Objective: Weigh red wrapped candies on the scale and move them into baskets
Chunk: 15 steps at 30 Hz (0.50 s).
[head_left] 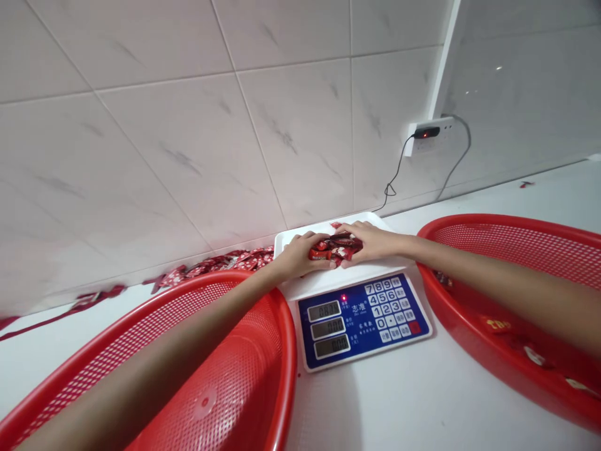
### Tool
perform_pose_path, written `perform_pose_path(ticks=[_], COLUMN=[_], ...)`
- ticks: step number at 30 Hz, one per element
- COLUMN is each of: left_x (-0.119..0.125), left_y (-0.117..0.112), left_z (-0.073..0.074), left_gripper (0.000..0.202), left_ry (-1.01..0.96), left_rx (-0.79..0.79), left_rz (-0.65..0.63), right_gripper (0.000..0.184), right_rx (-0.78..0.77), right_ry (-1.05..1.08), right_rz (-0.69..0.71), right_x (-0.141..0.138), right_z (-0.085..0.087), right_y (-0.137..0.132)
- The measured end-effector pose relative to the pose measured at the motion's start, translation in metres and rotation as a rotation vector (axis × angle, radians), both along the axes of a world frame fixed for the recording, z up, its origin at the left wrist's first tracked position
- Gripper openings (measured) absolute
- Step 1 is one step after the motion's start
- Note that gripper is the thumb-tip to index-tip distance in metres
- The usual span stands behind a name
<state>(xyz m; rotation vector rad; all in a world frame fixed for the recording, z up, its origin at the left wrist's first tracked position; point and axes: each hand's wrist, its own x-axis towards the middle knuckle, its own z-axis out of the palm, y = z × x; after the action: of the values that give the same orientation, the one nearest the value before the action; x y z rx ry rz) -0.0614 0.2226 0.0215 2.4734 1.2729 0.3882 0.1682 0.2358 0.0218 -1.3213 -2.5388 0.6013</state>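
A small heap of red wrapped packets (345,250) rests on the white pan (323,283) of a digital scale (364,319). From the left side my left hand (303,255) curls around the heap, its fingers and thumb against the wrappers. Opposite it, my right hand (369,240) cups the other side with fingers bent over the packets. The two thumbs nearly meet in front of the heap. Lit digits show on the upper display of the scale's blue panel. What lies under the fingers is hidden.
A large red basket (282,351) stands at the left, under my left arm. Another red basket (451,326) at the right holds a few packets. Red patterned wrappers (211,266) lie along the tiled wall. A black cord runs to a wall socket (413,148).
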Motion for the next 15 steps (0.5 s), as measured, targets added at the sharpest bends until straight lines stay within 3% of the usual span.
perform_pose_path(ticks=[8, 15], left_x=[0.005, 0.013], left_y=[-0.009, -0.005], left_z=[0.005, 0.009], left_gripper=[0.046, 0.02], left_ry=[-0.087, -0.187], left_rx=[0.031, -0.052], left_rz=[0.059, 0.125], right_gripper=[0.087, 0.063], right_rx=[-0.016, 0.047], right_ry=[0.084, 0.26], right_rz=[-0.055, 0.045], right_x=[-0.004, -0.002], right_z=[-0.005, -0.004], right_y=[-0.004, -0.001])
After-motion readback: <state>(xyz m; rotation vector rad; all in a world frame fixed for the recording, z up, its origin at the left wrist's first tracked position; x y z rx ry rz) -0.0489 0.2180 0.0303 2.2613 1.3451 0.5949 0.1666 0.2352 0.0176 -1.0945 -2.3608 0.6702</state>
